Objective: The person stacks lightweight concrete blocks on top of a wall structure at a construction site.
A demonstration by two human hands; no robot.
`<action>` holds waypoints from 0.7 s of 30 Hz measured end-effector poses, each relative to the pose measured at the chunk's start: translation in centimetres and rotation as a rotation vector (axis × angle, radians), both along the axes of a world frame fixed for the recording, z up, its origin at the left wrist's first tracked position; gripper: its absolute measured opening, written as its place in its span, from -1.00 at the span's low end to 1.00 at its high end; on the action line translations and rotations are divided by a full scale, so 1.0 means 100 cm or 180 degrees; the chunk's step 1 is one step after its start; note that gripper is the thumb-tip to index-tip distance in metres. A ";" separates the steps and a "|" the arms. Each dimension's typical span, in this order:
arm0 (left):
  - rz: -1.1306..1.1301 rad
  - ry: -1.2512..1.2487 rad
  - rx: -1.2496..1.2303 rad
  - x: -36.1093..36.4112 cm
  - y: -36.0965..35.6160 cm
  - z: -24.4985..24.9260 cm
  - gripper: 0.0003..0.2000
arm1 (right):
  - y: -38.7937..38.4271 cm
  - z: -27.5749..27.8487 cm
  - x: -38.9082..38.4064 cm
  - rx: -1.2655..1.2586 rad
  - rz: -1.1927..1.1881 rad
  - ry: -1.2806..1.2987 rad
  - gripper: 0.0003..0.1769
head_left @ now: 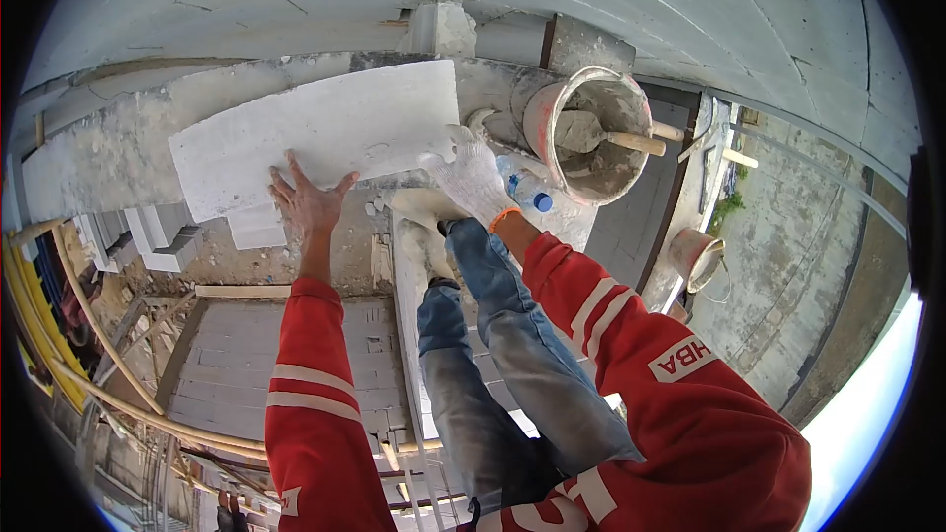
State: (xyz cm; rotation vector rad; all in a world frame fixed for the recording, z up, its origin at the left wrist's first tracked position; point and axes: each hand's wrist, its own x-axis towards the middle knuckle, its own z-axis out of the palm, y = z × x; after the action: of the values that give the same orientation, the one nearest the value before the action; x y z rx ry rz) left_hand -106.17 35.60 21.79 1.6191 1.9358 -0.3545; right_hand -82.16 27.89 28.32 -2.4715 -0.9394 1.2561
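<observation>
A large white block lies on a grey, mortar-stained ledge. My left hand is bare, its fingers spread on the block's near edge. At the block's right end is my right hand, in a whitish glove with an orange cuff; its fingers are apart at the block's corner. Just right of the glove a clear plastic bottle with a blue cap lies on its side. Beyond it stands a bucket smeared with mortar, with a wooden-handled trowel in it.
Several smaller white blocks sit at the left below the ledge. Bamboo poles cross the lower left. A second bucket is at the right. My legs stand near the ledge, above a lower level. A grey wall curves across the top.
</observation>
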 end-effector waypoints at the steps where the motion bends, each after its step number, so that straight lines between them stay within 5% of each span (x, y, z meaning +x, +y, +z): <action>1: -0.0056 0.0026 -0.0116 0.017 -0.008 -0.003 0.31 | -0.010 0.017 0.004 0.0399 0.0133 -0.0073 -0.20; 4: -0.0199 0.0026 -0.0491 0.053 -0.019 0.010 0.36 | -0.051 0.048 0.034 0.1217 0.0406 -0.0721 -0.39; 6: -0.0238 0.0008 -0.0629 0.049 -0.017 0.010 0.38 | -0.068 0.076 0.067 0.1059 -0.0303 -0.0872 -0.42; 10: -0.0626 -0.0161 -0.0677 0.029 -0.013 -0.011 0.41 | -0.122 0.070 0.163 0.0473 0.0155 -0.2150 -0.47; 14: -0.0779 -0.0143 -0.0801 0.018 -0.007 -0.026 0.44 | -0.138 0.077 0.224 -0.0046 0.0667 -0.2418 -0.57; 19: -0.0848 -0.0110 -0.0844 0.009 0.005 -0.024 0.38 | -0.114 0.077 0.208 0.0461 0.0115 -0.1107 -0.58; 21: -0.1185 -0.0260 -0.0315 -0.007 0.009 -0.046 0.23 | -0.102 0.053 0.183 0.0677 -0.0091 -0.0628 -0.38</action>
State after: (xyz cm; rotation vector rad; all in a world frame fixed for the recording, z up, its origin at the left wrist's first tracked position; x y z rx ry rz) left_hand -106.85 36.50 17.17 1.8943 1.5279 -0.5138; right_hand -63.89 17.68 33.59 -2.4604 -1.0218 0.8646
